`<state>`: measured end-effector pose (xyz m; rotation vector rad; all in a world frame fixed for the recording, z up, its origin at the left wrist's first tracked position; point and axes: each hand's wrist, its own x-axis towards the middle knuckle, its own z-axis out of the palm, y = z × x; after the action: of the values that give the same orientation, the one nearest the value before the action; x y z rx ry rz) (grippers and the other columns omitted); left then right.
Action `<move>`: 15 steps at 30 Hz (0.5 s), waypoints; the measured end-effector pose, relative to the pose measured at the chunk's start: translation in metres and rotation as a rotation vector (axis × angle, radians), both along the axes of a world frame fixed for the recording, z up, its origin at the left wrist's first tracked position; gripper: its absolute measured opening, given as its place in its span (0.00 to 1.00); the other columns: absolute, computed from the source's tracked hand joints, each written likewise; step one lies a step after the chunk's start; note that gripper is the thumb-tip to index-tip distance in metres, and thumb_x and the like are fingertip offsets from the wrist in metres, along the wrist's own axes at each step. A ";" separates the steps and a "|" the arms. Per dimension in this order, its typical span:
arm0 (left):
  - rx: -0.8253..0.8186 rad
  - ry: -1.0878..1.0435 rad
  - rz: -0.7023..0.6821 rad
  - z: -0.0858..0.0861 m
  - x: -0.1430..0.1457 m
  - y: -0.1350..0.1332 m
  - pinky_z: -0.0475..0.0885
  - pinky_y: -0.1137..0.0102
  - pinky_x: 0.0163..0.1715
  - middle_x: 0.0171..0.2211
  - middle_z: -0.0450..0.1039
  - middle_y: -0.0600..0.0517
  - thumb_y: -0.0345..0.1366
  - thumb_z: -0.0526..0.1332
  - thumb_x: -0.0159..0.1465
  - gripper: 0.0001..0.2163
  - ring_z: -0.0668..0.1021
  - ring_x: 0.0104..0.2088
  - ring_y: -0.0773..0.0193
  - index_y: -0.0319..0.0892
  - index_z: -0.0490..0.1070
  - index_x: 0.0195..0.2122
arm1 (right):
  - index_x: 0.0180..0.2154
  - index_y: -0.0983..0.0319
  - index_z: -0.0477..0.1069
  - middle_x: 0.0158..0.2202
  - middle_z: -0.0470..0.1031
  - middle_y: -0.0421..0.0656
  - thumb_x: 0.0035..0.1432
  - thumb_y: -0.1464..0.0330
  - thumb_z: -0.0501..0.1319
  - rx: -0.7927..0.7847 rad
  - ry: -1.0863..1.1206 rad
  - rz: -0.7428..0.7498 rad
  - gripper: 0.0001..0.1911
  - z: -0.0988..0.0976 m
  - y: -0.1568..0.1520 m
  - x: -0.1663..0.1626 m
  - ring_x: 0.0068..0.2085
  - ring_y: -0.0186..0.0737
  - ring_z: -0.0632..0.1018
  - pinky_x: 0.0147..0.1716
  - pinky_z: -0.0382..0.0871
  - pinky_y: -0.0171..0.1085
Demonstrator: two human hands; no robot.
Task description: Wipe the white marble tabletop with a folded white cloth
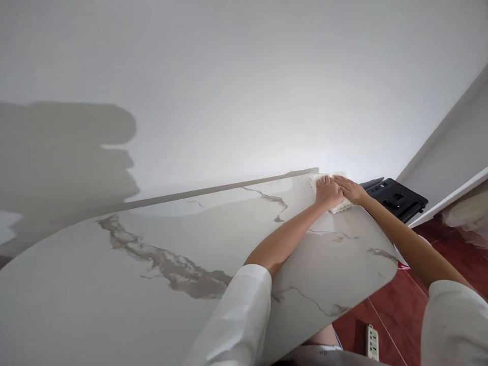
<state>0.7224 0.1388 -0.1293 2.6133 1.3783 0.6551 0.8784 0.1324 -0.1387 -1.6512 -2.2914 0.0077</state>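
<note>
A cream-white cloth [340,207] with a scalloped edge lies on the far right corner of a white marble-patterned table [183,229]. My left hand [328,192] presses down on the cloth, its fingers curled into it. Close against it, my right hand [351,191] lies over the cloth with fingers stretched out flat, pointing left and touching my left hand. Both forearms reach across the tabletop, and the hands cover much of the cloth.
Behind the table's far edge rises a white wall [244,91]. A black case-like object [396,198] is beyond the right corner. On the red tiled floor [400,305] sits a power strip [372,343]. Crumpled translucent plastic [468,216] is at far right.
</note>
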 end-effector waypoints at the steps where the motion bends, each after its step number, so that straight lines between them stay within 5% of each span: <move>1: -0.006 0.005 0.002 0.000 -0.002 0.009 0.50 0.59 0.60 0.60 0.58 0.37 0.38 0.46 0.64 0.25 0.58 0.61 0.53 0.26 0.57 0.59 | 0.61 0.59 0.58 0.62 0.59 0.40 0.61 0.68 0.43 0.008 -0.002 0.001 0.27 0.000 0.010 -0.003 0.63 0.45 0.58 0.61 0.54 0.49; 9: -0.036 0.033 0.003 0.003 -0.024 0.045 0.49 0.61 0.61 0.62 0.56 0.38 0.35 0.45 0.64 0.25 0.57 0.62 0.55 0.26 0.55 0.60 | 0.58 0.65 0.62 0.61 0.62 0.47 0.59 0.72 0.45 0.044 -0.064 -0.005 0.26 0.004 0.050 -0.032 0.61 0.47 0.61 0.59 0.56 0.50; 12: -0.036 0.058 -0.032 0.007 -0.039 0.040 0.49 0.61 0.61 0.62 0.56 0.39 0.36 0.45 0.65 0.24 0.57 0.62 0.55 0.28 0.56 0.59 | 0.59 0.64 0.60 0.58 0.65 0.48 0.58 0.73 0.46 0.026 -0.075 -0.036 0.27 0.024 0.032 -0.058 0.60 0.49 0.64 0.57 0.59 0.53; 15: -0.016 0.079 -0.079 0.012 -0.070 0.025 0.49 0.62 0.61 0.61 0.57 0.38 0.37 0.45 0.65 0.24 0.58 0.62 0.56 0.29 0.55 0.59 | 0.63 0.58 0.51 0.56 0.69 0.45 0.60 0.72 0.46 0.138 -0.007 0.026 0.29 0.058 -0.024 -0.095 0.55 0.49 0.71 0.58 0.55 0.57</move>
<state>0.6526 0.1639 -0.1176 2.6921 1.2870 0.5342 0.7833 0.1080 -0.0807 -1.5549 -2.2633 -0.1472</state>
